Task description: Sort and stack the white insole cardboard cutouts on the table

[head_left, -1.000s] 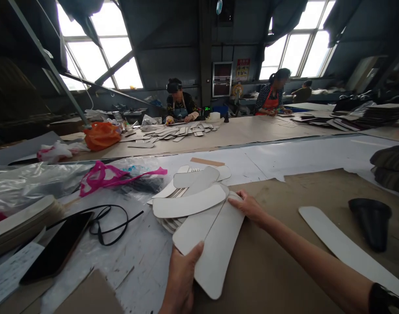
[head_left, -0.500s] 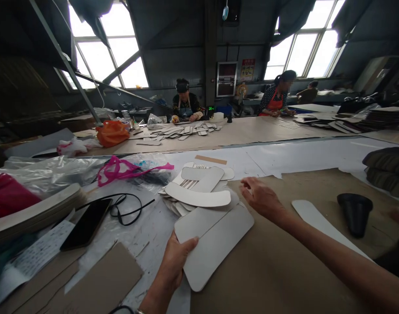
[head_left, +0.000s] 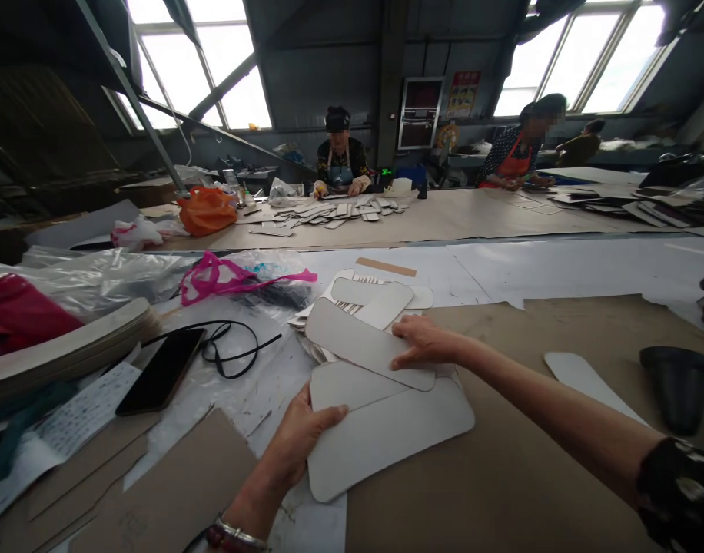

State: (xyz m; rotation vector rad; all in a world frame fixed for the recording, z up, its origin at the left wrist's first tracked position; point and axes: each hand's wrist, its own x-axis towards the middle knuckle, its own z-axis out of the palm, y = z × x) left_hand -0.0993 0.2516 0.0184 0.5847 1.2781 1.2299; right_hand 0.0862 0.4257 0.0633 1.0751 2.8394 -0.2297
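My left hand point(head_left: 297, 445) lies with its fingers over the left edge of two wide white board pieces point(head_left: 386, 438), which rest on a brown board sheet point(head_left: 502, 491). My right hand point(head_left: 426, 343) is on a long curved white board piece point(head_left: 357, 346) and holds it, slanted across those pieces. Behind them sits a loose pile of similar white pieces point(head_left: 369, 296). Another white shaped piece point(head_left: 582, 376) lies off to the right, partly hidden by my right forearm's side of the view.
To the left lie a black phone point(head_left: 159, 371), a black cord point(head_left: 230, 349), a pink strap on a plastic bag point(head_left: 242, 280) and a stack of curved boards point(head_left: 64, 342). A black cone point(head_left: 678, 388) stands right. Two people work at a far table point(head_left: 340, 153).
My right hand has moved from beside the pile onto the curved piece, which now lies lower and slanted across the wide pieces. The whole view has shifted with my head.
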